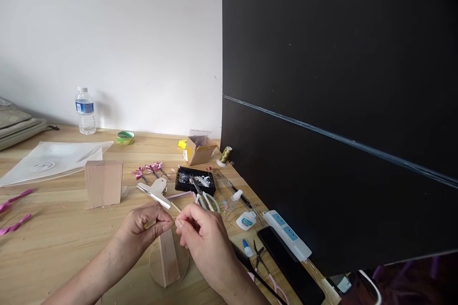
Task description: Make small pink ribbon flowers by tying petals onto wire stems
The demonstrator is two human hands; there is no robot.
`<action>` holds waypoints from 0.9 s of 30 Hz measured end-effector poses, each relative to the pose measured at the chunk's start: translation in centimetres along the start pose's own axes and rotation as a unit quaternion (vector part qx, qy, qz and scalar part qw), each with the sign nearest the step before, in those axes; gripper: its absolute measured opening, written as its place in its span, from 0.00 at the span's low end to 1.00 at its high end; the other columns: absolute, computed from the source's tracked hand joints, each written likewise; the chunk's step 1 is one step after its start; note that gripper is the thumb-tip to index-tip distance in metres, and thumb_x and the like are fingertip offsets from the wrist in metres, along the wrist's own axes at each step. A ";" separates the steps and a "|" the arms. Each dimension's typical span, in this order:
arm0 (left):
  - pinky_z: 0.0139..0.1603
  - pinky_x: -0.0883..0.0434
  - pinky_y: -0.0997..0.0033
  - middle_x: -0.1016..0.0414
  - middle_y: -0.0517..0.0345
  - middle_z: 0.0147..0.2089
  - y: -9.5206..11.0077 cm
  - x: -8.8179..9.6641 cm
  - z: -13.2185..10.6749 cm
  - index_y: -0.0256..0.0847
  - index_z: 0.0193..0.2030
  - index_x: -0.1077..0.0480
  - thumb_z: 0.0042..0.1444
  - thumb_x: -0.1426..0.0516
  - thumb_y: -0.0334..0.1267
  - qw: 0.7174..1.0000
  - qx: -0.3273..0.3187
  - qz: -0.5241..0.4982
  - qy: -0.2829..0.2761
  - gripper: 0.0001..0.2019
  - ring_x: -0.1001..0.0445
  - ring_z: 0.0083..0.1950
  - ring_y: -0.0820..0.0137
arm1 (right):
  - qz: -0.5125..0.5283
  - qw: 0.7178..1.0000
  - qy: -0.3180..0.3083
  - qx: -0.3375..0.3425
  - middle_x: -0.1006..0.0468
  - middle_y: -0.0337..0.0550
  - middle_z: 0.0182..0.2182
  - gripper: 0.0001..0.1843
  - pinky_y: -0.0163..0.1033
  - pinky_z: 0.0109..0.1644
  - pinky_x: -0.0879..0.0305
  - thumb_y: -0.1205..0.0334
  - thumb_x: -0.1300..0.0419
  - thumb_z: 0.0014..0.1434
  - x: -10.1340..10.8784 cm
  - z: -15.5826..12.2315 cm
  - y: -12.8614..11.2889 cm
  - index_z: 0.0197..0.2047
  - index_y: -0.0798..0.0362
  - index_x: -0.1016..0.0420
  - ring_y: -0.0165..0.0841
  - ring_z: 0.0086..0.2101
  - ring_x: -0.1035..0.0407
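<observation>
My left hand (145, 228) and my right hand (202, 236) meet low in the middle of the head view, both pinched closed above a wooden stand (168, 259) with a round base. Each pinches something small and thin that I cannot make out. A large clip (155, 192) with a wooden handle sits just above my left hand, apparently at the top of the stand. A thin pale stick (175, 207) runs from the clip toward my right fingertips.
On the wooden table (64, 243): a wooden block (103, 183), pink ribbon bows (150, 170), black tray (195, 180), green-handled scissors (207, 200), glue bottles (246, 220), power strip (286, 233), phone (289, 267), cardboard box (200, 149), tape roll (125, 137), water bottle (85, 110). A black board (339, 105) stands at right.
</observation>
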State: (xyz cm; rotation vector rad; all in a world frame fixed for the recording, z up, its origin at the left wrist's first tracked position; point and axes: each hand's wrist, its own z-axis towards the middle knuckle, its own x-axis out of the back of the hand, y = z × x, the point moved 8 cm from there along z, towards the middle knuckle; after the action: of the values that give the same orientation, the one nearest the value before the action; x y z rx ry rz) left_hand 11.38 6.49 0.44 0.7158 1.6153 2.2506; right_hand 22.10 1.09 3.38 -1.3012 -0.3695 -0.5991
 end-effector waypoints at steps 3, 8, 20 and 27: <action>0.22 0.44 0.75 0.38 0.63 0.19 -1.2 -0.3 -0.5 0.40 0.18 0.29 0.44 0.38 0.48 0.985 0.121 -0.120 -0.006 0.14 0.44 0.22 0.74 | -0.039 0.991 0.069 0.104 0.26 0.38 0.25 0.06 0.30 0.24 0.37 0.72 0.46 0.54 1.5 -0.6 -1.3 0.31 0.53 0.32 0.28 0.23 0.31; 0.24 0.47 0.77 0.39 0.65 0.20 -2.4 -1.3 -1.2 0.38 0.18 0.30 0.39 0.34 0.47 0.938 0.205 -0.279 -0.034 0.15 0.48 0.24 0.76 | -0.181 0.908 0.085 0.367 0.24 0.48 0.42 0.10 0.34 0.37 0.31 0.72 0.46 0.59 1.6 -3.0 -4.4 0.45 0.54 0.31 0.33 0.37 0.27; 0.23 0.48 0.76 0.44 0.67 0.18 -1.8 -2.2 -1.4 0.38 0.18 0.33 0.40 0.35 0.48 0.943 0.205 -0.249 -0.085 0.17 0.49 0.22 0.76 | -0.186 0.915 0.034 0.356 0.27 0.41 0.24 0.18 0.32 0.27 0.38 0.68 0.54 0.65 0.5 -2.3 -3.4 0.29 0.55 0.26 0.28 0.24 0.34; 0.28 0.39 0.72 0.33 0.58 0.24 2.1 -0.7 -1.2 0.40 0.23 0.30 0.57 0.49 0.32 0.970 -0.170 0.171 0.007 0.13 0.36 0.27 0.70 | -0.002 0.998 -0.002 0.066 0.35 0.33 0.18 0.10 0.30 0.24 0.45 0.73 0.49 0.52 0.1 -0.2 0.5 0.23 0.53 0.35 0.26 0.21 0.42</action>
State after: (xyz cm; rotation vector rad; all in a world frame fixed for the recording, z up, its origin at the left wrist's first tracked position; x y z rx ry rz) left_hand 11.46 4.41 1.95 0.9386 1.1285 2.6844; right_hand 22.45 0.92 2.97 -1.1749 -0.4093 -0.5662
